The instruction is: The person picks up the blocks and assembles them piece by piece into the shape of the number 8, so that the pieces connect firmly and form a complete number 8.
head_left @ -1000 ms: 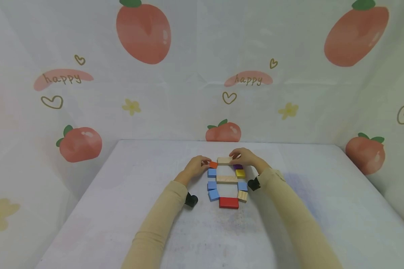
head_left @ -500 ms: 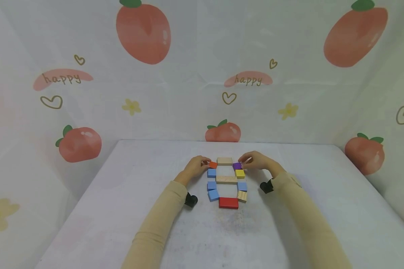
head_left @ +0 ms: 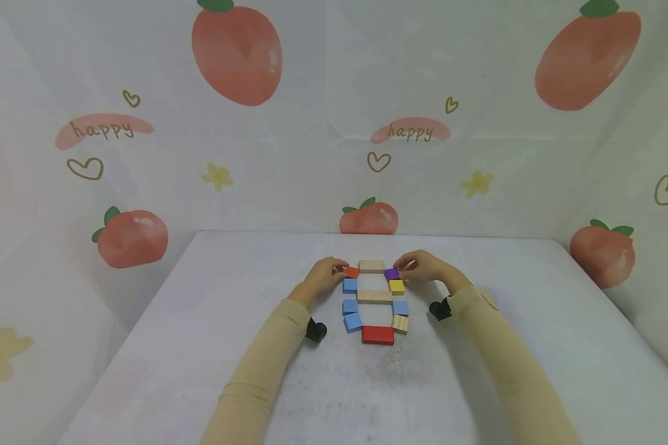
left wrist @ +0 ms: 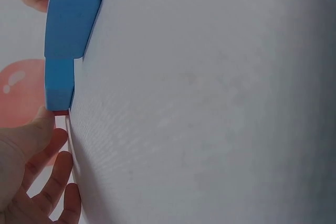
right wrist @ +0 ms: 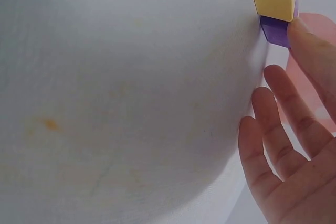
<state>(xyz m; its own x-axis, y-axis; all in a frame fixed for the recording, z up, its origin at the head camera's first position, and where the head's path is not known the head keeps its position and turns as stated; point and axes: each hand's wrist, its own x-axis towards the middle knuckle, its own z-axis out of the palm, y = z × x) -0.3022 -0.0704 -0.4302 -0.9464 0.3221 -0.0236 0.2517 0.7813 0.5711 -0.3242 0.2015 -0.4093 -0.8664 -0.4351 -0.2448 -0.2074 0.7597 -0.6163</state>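
Note:
My left hand (head_left: 324, 275) is at the far left of a ring of small wooden blocks, with thumb and fingertips pinching an orange-red block (head_left: 352, 272). In the left wrist view its other fingers are loosely bent close to the table, and only a sliver of the red block (left wrist: 61, 113) shows past the thumb. Across the ring, my right hand (head_left: 425, 266) pinches a purple block (head_left: 392, 274). Its thumb lies against the purple block (right wrist: 275, 32) in the right wrist view, the other fingers spread below. Between both blocks lies a plain wooden block (head_left: 371, 266).
Blue blocks (head_left: 350, 285) run down the ring's left side. A yellow block (head_left: 396, 287), another blue block (head_left: 400, 308) and a striped wooden one (head_left: 400, 324) line the right. A long plain block (head_left: 375, 297) crosses the middle; a red block (head_left: 378, 335) closes the near end.
My right hand has moved right, off the far plain block, and the purple block now shows plainly at its fingertips. During the last half second both hands stay still.

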